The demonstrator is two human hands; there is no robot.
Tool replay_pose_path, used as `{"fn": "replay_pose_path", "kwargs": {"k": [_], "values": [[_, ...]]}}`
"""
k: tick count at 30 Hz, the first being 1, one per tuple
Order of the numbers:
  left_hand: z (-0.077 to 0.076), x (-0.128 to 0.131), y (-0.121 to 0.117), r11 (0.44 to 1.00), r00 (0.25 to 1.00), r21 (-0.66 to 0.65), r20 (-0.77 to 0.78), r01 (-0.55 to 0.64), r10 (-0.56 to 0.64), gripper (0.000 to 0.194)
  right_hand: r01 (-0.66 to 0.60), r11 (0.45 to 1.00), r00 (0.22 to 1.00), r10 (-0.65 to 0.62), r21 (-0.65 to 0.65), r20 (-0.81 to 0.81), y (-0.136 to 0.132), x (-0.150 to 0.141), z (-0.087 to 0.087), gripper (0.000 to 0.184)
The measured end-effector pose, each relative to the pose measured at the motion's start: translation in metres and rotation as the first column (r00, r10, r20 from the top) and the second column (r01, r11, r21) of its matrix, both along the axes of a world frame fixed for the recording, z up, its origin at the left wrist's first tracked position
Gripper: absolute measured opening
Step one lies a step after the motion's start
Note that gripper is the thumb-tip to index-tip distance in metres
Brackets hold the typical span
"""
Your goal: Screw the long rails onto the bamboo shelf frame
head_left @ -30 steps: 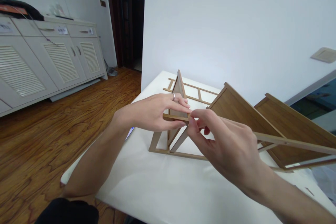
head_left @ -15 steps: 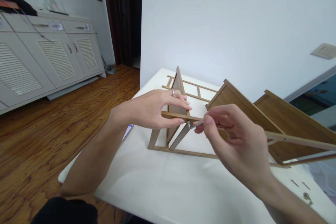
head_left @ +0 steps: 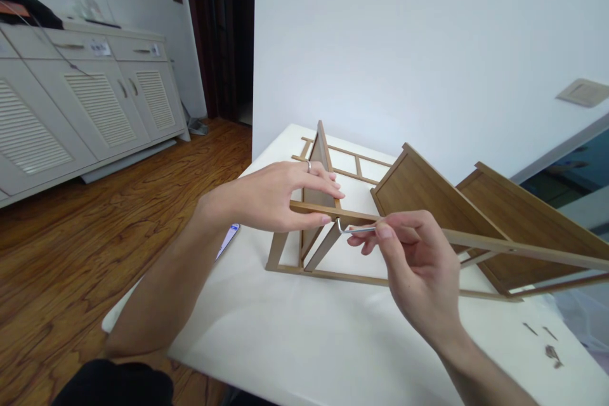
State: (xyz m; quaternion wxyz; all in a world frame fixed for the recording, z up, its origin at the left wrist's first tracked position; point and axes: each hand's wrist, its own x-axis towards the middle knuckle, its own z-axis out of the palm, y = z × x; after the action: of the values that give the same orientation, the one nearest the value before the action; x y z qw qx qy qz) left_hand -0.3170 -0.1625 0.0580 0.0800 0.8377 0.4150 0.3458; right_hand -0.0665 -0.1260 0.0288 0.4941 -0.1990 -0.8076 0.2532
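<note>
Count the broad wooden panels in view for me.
3. The left panel stands behind the left hand, partly covered; the middle panel is beyond the right hand; the right panel is farthest right, overlapped by the middle one. Others could be hidden.

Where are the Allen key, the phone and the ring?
Allen key (head_left: pixel 358 230), head view: on its long arm.
Phone (head_left: pixel 228 238), head view: on its lit screen.
Ring (head_left: pixel 309 167), head view: on its band.
</note>
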Motion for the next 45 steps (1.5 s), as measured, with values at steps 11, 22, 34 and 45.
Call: {"fn": "replay_pose_path", "kwargs": {"k": [11,22,34,45], "values": [[0.000,0.000,0.000,0.999,1.000,-0.049,-0.019,0.002,-0.003,0.032,-0.154,0.430,0.819,-0.448,0.890,0.358,0.013,0.025,0.045,0.008],[0.000,0.004,0.001,0.996,1.000,-0.094,-0.013,0.003,-0.004,0.028,-0.210,0.347,0.840,-0.414,0.914,0.351,0.015,0.017,0.053,0.009],[-0.001,0.003,0.001,0.994,1.000,-0.105,-0.012,-0.014,0.013,0.033,-0.096,0.287,0.850,-0.475,0.953,0.228,-0.003,0.017,0.036,0.033],[0.000,0.004,0.000,0.993,1.000,-0.120,-0.019,-0.016,0.014,0.030,-0.038,0.420,0.849,-0.464,0.907,0.251,-0.003,0.008,0.006,0.006]]}}
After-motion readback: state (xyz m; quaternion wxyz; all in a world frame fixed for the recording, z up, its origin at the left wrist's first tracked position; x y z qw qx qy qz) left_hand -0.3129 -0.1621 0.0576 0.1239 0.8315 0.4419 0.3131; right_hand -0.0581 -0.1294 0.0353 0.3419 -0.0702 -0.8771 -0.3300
